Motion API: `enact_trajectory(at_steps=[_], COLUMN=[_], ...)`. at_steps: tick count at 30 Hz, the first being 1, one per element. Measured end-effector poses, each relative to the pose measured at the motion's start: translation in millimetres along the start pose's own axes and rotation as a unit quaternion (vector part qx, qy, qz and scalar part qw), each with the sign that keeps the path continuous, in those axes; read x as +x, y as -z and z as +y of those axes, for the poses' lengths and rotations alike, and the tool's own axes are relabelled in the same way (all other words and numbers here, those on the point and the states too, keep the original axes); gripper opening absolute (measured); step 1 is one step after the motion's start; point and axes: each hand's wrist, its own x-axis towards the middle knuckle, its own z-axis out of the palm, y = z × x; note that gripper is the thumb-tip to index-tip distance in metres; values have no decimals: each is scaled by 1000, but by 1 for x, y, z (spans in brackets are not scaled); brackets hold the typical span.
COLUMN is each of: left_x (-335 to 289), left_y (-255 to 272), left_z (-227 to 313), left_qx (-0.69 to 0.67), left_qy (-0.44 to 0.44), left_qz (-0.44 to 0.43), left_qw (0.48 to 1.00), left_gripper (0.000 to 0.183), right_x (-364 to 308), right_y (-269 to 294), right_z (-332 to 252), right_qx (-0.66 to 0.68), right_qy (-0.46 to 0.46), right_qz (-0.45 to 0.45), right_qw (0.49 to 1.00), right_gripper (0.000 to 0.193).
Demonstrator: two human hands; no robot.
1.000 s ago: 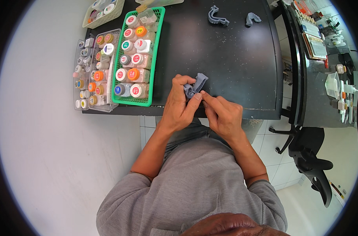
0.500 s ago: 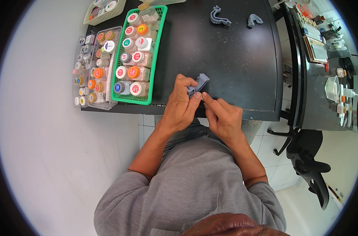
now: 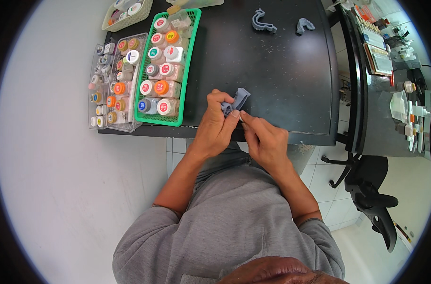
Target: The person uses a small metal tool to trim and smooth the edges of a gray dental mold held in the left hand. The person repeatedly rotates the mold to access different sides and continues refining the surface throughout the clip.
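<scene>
My left hand (image 3: 214,127) holds a grey-blue dental model (image 3: 242,98) over the table's front edge, with thumb and fingers closed around its lower part. My right hand (image 3: 267,138) comes in from the right, thumb and index finger pinched together right beside the left thumb tip. Something small and pale seems to show at those fingertips, too small to name. Two more grey-blue pieces lie at the far side of the table: a larger curved arch (image 3: 262,22) and a smaller arch-shaped piece (image 3: 305,25).
The black table (image 3: 272,71) has pale crumbs scattered on it. At the left stand a green basket (image 3: 189,61) of capped bottles, clear trays (image 3: 125,126) of small jars and a cream basket (image 3: 130,19). A second desk (image 3: 386,123) and a black chair (image 3: 369,189) are at the right.
Both hands and the dental model have shifted very slightly left in the picture. The grip of each hand looks the same.
</scene>
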Motion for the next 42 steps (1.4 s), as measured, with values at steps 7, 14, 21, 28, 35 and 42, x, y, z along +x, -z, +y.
enact_trajectory(at_steps=[7,14,21,28,35,42], left_x=[-4,-2,-2,-2,-2,-1], left_y=[7,8,8,5,4,6], left_z=[4,0,0,-4,-6,-3], left_qx=[-112,-91,-75,-77,-74,-51], left_qy=[93,56,50,29,10,25], left_qz=[-25,-11,-8,0,-1,-12], left_qw=[989,994,996,997,997,998], left_gripper=[49,46,42,39,35,32], right_x=[-1,0,1,1,0,-2], right_y=[-6,-8,-10,-9,-8,-9], right_z=[0,-3,-2,-3,-3,-3], right_qx=[51,20,16,14,4,-24], right_qy=[-27,-13,-16,-16,-12,0], right_qz=[56,31,30,23,20,35], right_qw=[997,999,999,1000,1000,999], right_gripper=[33,36,37,38,40,43])
